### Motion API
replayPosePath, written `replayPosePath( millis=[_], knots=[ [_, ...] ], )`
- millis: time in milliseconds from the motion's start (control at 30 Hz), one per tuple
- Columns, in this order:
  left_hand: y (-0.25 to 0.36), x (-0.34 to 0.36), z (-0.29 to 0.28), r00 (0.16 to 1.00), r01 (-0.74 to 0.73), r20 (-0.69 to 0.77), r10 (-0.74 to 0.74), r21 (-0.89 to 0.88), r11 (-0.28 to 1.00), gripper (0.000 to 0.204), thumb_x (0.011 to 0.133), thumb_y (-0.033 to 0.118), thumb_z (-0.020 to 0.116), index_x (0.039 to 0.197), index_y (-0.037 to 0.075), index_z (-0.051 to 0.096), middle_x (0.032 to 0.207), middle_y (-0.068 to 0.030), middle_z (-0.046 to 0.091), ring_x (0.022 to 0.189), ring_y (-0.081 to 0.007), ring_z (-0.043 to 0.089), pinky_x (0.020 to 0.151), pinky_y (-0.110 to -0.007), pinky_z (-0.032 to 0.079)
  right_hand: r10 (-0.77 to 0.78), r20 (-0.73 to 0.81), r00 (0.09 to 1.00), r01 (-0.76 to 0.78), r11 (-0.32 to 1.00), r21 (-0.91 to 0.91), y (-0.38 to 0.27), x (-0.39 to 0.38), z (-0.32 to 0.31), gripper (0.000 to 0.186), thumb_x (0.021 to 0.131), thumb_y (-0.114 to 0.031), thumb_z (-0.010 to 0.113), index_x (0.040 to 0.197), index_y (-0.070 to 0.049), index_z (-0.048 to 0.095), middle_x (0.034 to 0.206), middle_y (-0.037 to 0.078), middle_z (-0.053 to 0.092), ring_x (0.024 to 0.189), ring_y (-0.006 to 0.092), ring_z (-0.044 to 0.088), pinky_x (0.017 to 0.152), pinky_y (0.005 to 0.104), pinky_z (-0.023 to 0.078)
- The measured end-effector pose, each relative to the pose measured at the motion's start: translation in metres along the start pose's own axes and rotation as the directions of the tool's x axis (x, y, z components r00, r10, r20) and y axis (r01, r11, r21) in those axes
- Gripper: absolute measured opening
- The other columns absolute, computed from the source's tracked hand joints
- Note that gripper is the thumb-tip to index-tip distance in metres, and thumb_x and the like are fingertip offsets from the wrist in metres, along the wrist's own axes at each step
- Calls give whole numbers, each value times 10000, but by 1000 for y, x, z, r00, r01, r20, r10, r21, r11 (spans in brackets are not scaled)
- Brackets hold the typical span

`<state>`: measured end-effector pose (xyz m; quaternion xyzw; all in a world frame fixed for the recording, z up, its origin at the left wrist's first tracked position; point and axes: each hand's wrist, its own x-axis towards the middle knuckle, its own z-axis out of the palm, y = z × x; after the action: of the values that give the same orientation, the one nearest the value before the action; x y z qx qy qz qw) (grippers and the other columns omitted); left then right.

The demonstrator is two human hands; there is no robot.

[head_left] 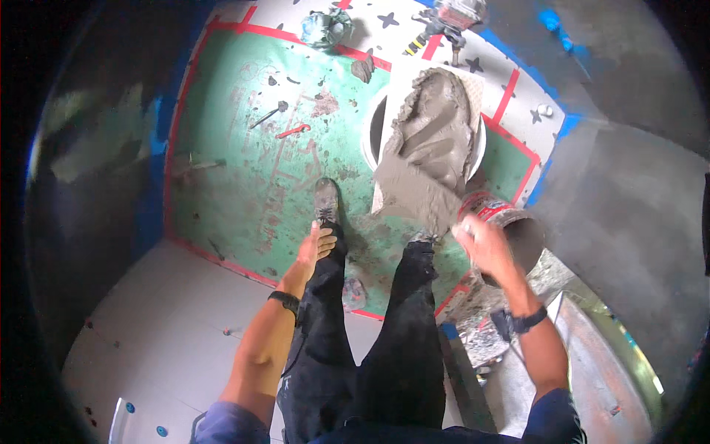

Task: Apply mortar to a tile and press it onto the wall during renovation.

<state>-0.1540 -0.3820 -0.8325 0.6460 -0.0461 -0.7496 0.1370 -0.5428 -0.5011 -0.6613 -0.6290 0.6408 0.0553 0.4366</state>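
My right hand (486,250) is closed at the lower right end of a mortar-covered trowel (416,194). Its handle is mostly hidden by the fingers. The blade lies at the near end of a thick heap of wet grey mortar (436,122), which is hollowed and ridged. That mortar sits on a pale tile (477,92) laid across a white bucket (367,140). Holding nothing, my left hand (316,244) rests against my left leg with its fingers stretched out. A bucket with a red label (488,206) stands close beside my right hand, its inside grey with mortar.
Green floor covering (222,163) with red tape surrounds my feet. On it lie a red tool (293,131) and a dark-ended tool (268,116). A crumpled plastic bag (325,29) and a power tool (458,15) sit at the far side. Grey walls rise left and right.
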Motion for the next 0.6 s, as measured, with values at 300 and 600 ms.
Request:
replayPosePath(
  millis=[300, 600],
  knots=[
    [-43, 0, 21, 998, 15, 66, -5, -150, 989, 794, 964, 666, 298, 1363, 8, 491, 1235, -152, 623, 1129, -255, 596, 995, -373, 432, -47, 395, 917, 81, 994, -68, -18, 81, 73, 485, 920, -455, 506, 888, 0, 673, 883, 267, 646, 876, 440, 625, 767, 512, 478],
    [-57, 30, 40, 998, 28, 54, -9, -350, 936, 762, 973, 622, 349, 1353, -23, 491, 1292, -194, 585, 1135, -272, 574, 991, -392, 423, 131, 474, 871, -371, 807, 459, -30, 38, 83, 332, 953, -358, 532, 846, -45, 563, 587, 3, 512, 475, 75, 469, 430, 257, 361]
  ],
)
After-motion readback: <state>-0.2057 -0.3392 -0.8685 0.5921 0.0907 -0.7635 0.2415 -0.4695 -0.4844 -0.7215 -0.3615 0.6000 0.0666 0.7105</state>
